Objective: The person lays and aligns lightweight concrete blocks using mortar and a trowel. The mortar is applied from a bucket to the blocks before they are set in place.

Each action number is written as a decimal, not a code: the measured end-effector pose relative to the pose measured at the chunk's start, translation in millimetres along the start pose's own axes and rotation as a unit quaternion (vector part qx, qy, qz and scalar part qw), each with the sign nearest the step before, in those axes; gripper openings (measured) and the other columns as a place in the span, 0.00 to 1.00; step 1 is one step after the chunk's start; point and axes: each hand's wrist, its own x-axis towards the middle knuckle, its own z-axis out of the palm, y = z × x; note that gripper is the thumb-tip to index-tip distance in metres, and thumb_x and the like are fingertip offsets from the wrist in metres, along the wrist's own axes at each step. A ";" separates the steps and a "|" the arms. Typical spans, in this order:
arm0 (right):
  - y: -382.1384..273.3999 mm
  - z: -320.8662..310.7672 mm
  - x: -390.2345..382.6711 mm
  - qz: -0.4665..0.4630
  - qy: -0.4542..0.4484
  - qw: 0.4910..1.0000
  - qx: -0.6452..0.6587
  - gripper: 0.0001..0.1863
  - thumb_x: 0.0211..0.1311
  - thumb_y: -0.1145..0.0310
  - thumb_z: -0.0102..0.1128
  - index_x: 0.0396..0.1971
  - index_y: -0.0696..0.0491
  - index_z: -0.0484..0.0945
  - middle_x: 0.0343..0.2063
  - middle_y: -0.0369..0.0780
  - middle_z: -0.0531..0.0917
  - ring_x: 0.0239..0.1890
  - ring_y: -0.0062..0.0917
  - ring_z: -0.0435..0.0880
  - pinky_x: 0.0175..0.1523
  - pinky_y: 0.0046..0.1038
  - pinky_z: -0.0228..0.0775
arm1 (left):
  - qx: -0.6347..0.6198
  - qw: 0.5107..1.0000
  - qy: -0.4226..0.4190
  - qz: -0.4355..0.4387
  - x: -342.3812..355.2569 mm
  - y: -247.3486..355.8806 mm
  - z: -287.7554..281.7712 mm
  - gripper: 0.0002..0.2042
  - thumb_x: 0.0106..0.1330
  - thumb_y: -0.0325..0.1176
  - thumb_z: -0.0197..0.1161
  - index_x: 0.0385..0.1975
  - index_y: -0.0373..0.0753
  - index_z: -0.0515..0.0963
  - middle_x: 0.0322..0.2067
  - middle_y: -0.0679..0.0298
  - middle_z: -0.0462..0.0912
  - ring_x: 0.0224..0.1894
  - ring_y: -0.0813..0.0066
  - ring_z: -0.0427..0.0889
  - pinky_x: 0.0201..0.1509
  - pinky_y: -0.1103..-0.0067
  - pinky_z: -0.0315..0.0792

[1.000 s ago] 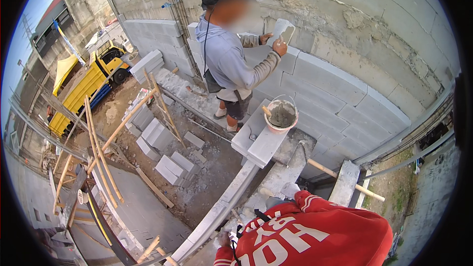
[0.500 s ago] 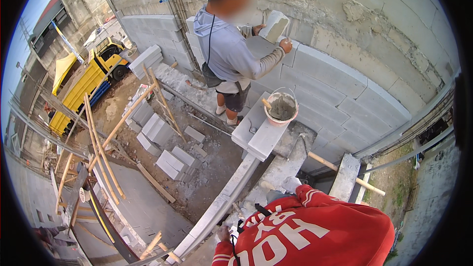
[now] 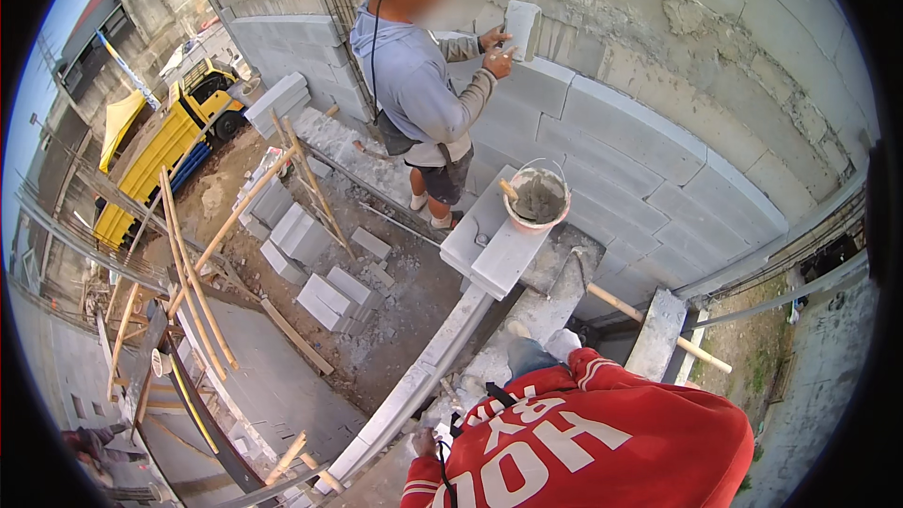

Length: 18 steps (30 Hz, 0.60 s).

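Neither of the wearer's own hands shows, so I cannot tell how their fingers stand. Since a second ago a co-worker's hands [image 3: 497,52] have raised the grey block [image 3: 523,26], gripped in their fingers, higher against the wall [image 3: 649,136]. The mortar bucket [image 3: 537,199] stands below those fingers, so laying looks underway.

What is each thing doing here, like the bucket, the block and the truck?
Bucket: upright on stacked blocks, holding grey mortar, a handle sticking out.
Block: held up at the wall in a grey-sleeved worker's hands.
Wall: partly built, stepped top edge.
Loose blocks: lying scattered on the ground.
Truck: standing below.
Person in red: bent over.
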 end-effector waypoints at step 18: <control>172.2 -658.8 54.9 0.086 0.713 0.695 0.038 0.33 0.57 0.53 0.64 0.62 0.46 0.67 0.58 0.48 0.73 0.56 0.43 0.75 0.56 0.40 0.71 | 0.159 0.986 0.048 -0.020 10.5 98.5 116.5 0.16 0.62 0.40 0.58 0.42 0.36 0.82 0.39 0.54 0.84 0.37 0.62 0.83 0.41 0.69 0.78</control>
